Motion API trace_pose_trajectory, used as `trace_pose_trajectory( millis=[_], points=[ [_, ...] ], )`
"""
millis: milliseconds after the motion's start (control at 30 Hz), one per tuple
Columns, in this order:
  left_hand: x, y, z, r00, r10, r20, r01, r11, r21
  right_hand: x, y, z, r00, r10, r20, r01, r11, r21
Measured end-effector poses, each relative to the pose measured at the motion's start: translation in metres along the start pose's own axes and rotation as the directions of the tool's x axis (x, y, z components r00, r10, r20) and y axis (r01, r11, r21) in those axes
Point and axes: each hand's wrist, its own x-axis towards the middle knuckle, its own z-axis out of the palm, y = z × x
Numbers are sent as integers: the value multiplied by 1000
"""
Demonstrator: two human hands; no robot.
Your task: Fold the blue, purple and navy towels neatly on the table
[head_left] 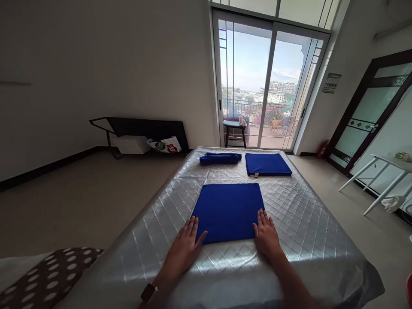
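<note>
A flat blue cloth square (229, 210) lies on the silvery quilted cover (299, 214). My left hand (186, 244) rests flat at its lower left edge, fingers stretched and thumb on the cloth. At the right edge lies my right hand (265, 234), also flat with its fingers out, fingertips touching the cloth. Farther back on the cover are a rolled or narrowly folded blue cloth (220, 159) on the left and a stack of folded blue cloth (268, 164) with a small white tag on the right.
A brown polka-dot fabric (54, 277) is at the lower left. Behind stand a black rack (148, 128) by the wall and a glass sliding door (270, 86). On the right is a white-legged table (392, 162).
</note>
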Motion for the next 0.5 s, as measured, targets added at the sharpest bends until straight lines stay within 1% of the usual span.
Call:
trace_pose_trajectory(
  millis=[133,267,333,400,500],
  points=[
    [-2,5,6,997,-13,-81,10,999,-35,0,1,-2,1000,-6,3,6,999,-45],
    [-1,10,8,996,-11,-91,5,998,-62,15,-7,-20,1000,-16,12,17,997,-69],
    [-1,11,7,996,-27,-82,21,998,-64,28,-13,-30,1000,-18,9,18,997,-70],
    [-2,9,4,998,-39,-56,36,998,-59,43,-19,-35,1000,-10,14,11,998,-68],
    [-1,4,-3,998,-46,33,47,998,-45,58,-21,-32,999,33,40,-30,998,-63]
  ],
)
